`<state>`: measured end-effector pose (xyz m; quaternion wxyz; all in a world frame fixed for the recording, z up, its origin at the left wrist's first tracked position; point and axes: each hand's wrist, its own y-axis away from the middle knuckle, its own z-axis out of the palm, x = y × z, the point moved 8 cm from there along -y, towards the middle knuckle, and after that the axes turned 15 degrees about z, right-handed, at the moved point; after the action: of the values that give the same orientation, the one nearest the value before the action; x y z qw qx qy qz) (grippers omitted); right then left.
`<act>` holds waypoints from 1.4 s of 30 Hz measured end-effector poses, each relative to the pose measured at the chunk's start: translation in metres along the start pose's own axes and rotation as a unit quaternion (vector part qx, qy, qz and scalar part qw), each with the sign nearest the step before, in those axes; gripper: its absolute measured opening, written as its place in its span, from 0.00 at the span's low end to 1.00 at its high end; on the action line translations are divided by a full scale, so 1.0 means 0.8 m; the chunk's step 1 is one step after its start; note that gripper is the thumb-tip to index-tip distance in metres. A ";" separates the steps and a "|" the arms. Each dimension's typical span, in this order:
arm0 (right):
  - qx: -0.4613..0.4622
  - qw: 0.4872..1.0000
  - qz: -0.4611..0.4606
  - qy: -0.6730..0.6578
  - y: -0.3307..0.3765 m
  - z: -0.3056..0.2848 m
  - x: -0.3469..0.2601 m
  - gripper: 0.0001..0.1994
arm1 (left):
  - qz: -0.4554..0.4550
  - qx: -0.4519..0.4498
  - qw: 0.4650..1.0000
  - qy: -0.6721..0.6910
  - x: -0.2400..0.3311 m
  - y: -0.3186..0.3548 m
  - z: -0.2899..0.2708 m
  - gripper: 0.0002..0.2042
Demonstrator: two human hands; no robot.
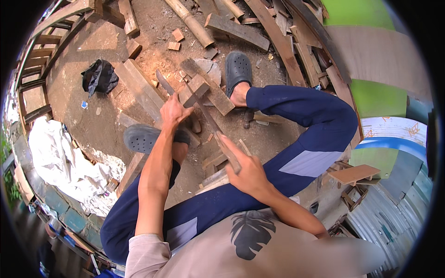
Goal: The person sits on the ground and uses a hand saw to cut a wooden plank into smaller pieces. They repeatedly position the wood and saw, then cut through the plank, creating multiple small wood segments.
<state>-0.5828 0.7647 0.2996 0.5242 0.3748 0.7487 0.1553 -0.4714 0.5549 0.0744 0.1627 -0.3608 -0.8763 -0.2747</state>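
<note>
My left hand point(174, 112) is closed at the lower end of a short curved blade point(164, 82), with its thumb out to the right; the hand hides the rest of that tool. Beside the thumb sits a small wooden block point(193, 91), propped on a plank point(221, 99). My right hand point(248, 172) grips the wooden handle of a long, narrow knife point(207, 116). Its dark blade slants up and left across the block's right side. Whether the edge touches the wood cannot be made out.
My feet in dark clogs point(238, 69) stand either side of the block. Thick planks point(139, 88), a bamboo pole point(190, 21) and wood scraps lie about on the dirt. To the left are a black bag point(99, 78) and a white cloth point(60, 157); boards lean at right.
</note>
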 end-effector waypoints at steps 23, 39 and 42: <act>-0.011 0.993 0.094 0.069 -0.127 0.035 -0.017 0.35 | 0.007 0.010 1.000 0.006 0.004 -0.003 0.008 0.39; -0.053 0.990 0.089 0.090 -0.038 0.013 -0.028 0.39 | 0.001 0.060 0.997 -0.041 0.011 0.009 0.018 0.40; 0.007 0.999 -0.035 0.008 0.050 -0.021 -0.024 0.41 | -0.015 0.001 1.000 -0.006 0.001 0.007 0.003 0.39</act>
<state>-0.5788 0.7801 0.3443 0.5205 0.3511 0.7667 0.1345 -0.4678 0.5601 0.0745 0.1534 -0.3489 -0.8831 -0.2736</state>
